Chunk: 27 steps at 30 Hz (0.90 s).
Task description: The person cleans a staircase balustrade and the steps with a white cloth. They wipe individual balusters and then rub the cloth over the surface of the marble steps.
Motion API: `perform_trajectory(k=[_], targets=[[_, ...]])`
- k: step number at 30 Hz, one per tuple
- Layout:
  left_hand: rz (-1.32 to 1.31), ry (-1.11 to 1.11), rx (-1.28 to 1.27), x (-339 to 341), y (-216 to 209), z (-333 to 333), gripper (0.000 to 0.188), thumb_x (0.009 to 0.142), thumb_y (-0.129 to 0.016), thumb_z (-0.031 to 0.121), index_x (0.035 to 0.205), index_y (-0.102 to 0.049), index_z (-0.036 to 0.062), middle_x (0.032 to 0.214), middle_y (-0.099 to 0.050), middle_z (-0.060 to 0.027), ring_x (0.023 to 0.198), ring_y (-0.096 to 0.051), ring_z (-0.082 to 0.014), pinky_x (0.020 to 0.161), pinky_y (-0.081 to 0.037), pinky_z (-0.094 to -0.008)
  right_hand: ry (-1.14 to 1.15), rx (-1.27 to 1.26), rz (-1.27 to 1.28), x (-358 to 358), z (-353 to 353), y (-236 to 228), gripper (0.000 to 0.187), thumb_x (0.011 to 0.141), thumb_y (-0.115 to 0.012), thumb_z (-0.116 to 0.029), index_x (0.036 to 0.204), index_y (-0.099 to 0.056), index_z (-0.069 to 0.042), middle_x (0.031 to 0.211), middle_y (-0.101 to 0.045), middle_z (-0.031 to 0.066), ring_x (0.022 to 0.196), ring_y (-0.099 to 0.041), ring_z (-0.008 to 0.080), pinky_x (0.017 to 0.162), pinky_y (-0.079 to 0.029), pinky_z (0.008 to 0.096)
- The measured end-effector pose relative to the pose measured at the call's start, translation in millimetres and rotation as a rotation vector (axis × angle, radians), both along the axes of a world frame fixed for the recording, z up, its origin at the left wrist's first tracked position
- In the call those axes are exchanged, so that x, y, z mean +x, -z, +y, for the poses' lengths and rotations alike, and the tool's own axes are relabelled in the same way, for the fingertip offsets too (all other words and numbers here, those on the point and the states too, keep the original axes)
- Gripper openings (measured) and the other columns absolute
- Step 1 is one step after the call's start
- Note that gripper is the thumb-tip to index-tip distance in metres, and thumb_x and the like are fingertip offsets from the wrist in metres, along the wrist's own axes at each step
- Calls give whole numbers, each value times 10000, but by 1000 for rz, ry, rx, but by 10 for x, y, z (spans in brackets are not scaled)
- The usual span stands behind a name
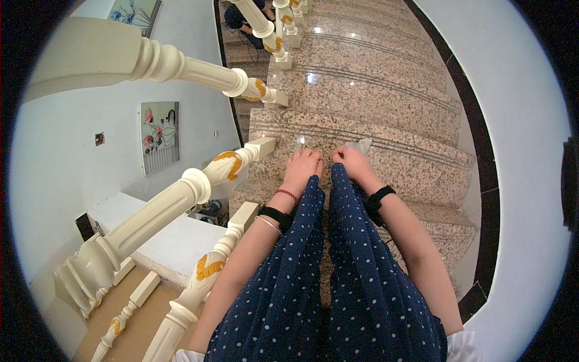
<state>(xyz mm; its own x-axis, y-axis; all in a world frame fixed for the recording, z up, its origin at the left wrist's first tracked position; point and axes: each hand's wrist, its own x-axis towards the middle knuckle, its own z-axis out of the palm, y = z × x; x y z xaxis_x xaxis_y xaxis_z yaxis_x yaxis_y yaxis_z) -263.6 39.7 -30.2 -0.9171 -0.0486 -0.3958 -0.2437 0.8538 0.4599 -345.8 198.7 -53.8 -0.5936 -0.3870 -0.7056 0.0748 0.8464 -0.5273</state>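
Note:
My left hand is over the speckled pinkish granite step, beside my left knee, its fingers bent slightly downward and holding nothing that I can see. Just to its right, my right hand has its fingers curled in. A crumpled, thin greyish-white piece shows right behind the right knuckles. Whether those fingers grip it is hidden. Dark blue trousers with white dots cover my legs between the forearms. Both wrists wear black bands.
Cream balusters with gold leaf ornament line the open left side. More granite steps rise ahead. A white wall with dark skirting curves along the right. Another person is at the top left, beyond the railing. A flower picture hangs on the left wall.

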Motion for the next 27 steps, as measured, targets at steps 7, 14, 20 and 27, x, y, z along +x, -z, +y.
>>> perform_trajectory(k=[7, 14, 20, 27], targets=[[-30, 27, -10, 6, -8, 17, 197, 868, -506, 258, 970, -623, 135, 993, -585, -91, 977, -531, -307, 847, -426, -451, 21, -24, 15, 37, 28, 38, 313, 784, -496, -315, 941, -675, -112, 907, -655, 182, 864, -619, 363, 778, -482, 442], [-26, 19, -19, 26, -61, 18, 188, 867, -512, 253, 977, -612, 137, 1007, -567, -80, 1011, -516, -300, 865, -414, -453, 17, -73, 55, 75, 33, 131, 304, 784, -502, -300, 940, -671, -101, 926, -656, 180, 875, -619, 359, 780, -481, 448], [3, 16, -25, -4, -176, 31, 179, 857, -516, 239, 966, -617, 139, 1008, -560, -73, 1022, -510, -288, 871, -408, -445, -4, -48, 24, 38, 22, 129, 305, 786, -501, -299, 941, -670, -97, 925, -656, 175, 872, -619, 357, 775, -486, 436], [56, 56, -57, 28, -82, 28, 184, 862, -514, 237, 979, -605, 128, 1003, -552, -82, 1016, -510, -298, 851, -420, -445, 17, -45, -5, 30, 34, 119, 303, 779, -502, -294, 931, -670, -93, 907, -657, 172, 864, -622, 353, 771, -487, 430]])
